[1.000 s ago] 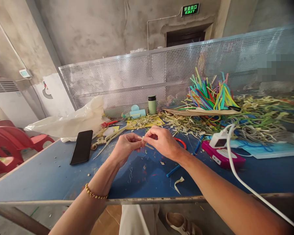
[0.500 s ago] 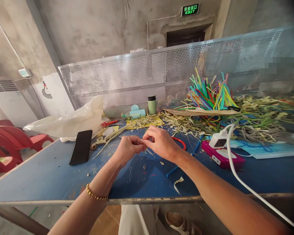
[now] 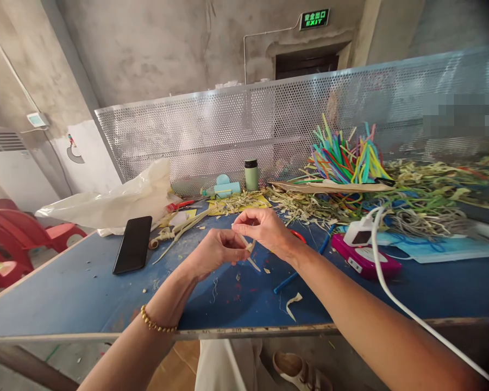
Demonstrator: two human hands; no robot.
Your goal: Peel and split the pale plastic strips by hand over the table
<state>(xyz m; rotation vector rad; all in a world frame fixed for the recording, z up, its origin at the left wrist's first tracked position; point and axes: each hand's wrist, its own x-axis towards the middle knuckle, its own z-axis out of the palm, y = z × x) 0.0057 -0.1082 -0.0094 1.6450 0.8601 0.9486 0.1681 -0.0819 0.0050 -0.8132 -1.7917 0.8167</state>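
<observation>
Over the middle of the blue table, my left hand (image 3: 212, 254) pinches a narrow pale strip (image 3: 253, 264), which looks like dried plant leaf. A small bend or knot in it shows beside my left fingertips, and its loose tail hangs down to the right. Just above, my right hand (image 3: 264, 230) has thumb and forefinger closed on the strip's upper end. A red curved handle (image 3: 298, 235) is partly hidden behind my right wrist. Nearby on the tabletop lie a blue rod (image 3: 285, 283) and a curled pale scrap (image 3: 293, 307).
A black phone (image 3: 132, 244) lies left, near a plastic bag (image 3: 118, 203). Behind my hands are red-handled pliers or scissors (image 3: 180, 205) and a green bottle (image 3: 251, 175). Colourful pipe cleaners (image 3: 350, 157), dried strips (image 3: 424, 184) and a magenta power block (image 3: 362, 258) with a white cable (image 3: 395, 296) occupy the right.
My hands have moved slightly apart, the right one lifting above the left. More of the pale strip now shows between and below my fingers.
</observation>
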